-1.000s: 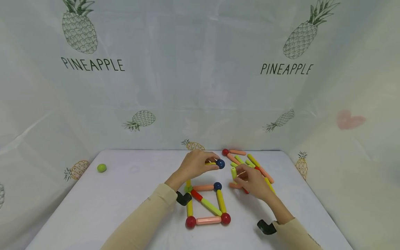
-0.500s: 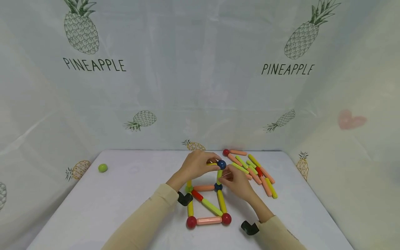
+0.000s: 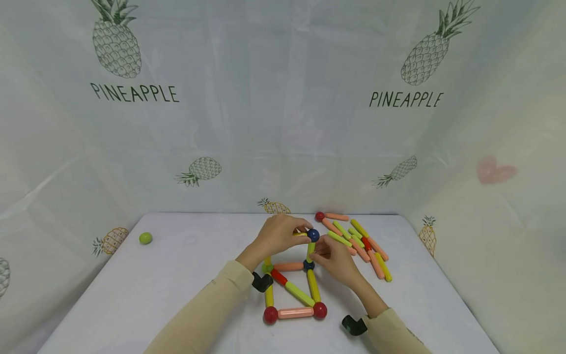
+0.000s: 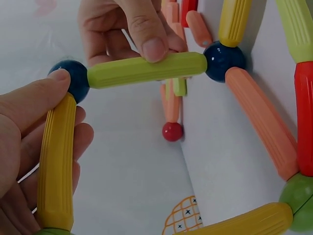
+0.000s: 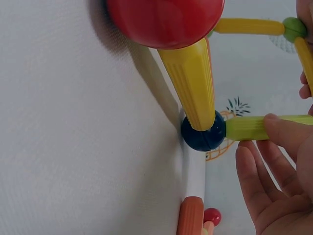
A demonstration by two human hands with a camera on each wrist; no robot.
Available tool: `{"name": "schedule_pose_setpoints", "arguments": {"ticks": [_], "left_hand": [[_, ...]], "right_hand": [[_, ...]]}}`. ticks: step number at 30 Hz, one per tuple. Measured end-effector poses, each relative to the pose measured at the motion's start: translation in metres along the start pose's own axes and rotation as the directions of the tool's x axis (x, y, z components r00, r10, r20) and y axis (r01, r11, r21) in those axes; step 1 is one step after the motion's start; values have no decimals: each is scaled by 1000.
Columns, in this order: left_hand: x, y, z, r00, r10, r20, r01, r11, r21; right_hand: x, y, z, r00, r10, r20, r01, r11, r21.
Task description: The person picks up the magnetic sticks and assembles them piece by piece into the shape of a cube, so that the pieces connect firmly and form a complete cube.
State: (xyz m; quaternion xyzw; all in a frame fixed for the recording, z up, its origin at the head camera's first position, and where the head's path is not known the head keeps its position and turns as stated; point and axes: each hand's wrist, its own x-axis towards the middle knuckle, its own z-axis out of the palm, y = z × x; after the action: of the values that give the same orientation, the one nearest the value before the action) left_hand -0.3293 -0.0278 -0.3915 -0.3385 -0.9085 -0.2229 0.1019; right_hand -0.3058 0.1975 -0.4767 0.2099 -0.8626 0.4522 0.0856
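Note:
My left hand (image 3: 277, 233) holds the top blue ball (image 4: 78, 81), thumb on it, with its fingers behind a yellow magnetic stick (image 4: 57, 161). That stick runs from the ball to a green ball (image 5: 294, 29). Between thumb and fingers my right hand (image 3: 335, 258) pinches a lime green magnetic stick (image 4: 146, 72). It stands upright from the lower blue ball (image 4: 222, 61), its upper end at the top blue ball. On the table lies a square of sticks with red balls (image 3: 271, 315) at the near corners and a red-and-lime diagonal (image 3: 299, 293).
Loose pink, yellow, lime and red sticks (image 3: 376, 264) lie at the back right, with a red ball (image 3: 320, 216) among them. A lone green ball (image 3: 145, 238) sits at the far left of the white table (image 3: 132, 295). A pineapple-print sheet (image 3: 265, 98) hangs behind.
My right hand has carried the lime green stick left and stood it between the two blue balls. My left hand has stayed almost in place; little differs over the last half second.

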Motion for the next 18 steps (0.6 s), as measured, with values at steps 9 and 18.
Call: {"name": "schedule_pose_setpoints", "arguments": {"ticks": [9, 18], "left_hand": [[-5, -4, -6, 1000, 28, 13, -28, 999, 46], [-24, -23, -19, 1000, -21, 23, 22, 998, -64]], "right_hand": [[0, 1, 1, 1000, 0, 1, 0, 1000, 8], [-1, 2, 1, 1000, -1, 7, 1, 1000, -15]]}}
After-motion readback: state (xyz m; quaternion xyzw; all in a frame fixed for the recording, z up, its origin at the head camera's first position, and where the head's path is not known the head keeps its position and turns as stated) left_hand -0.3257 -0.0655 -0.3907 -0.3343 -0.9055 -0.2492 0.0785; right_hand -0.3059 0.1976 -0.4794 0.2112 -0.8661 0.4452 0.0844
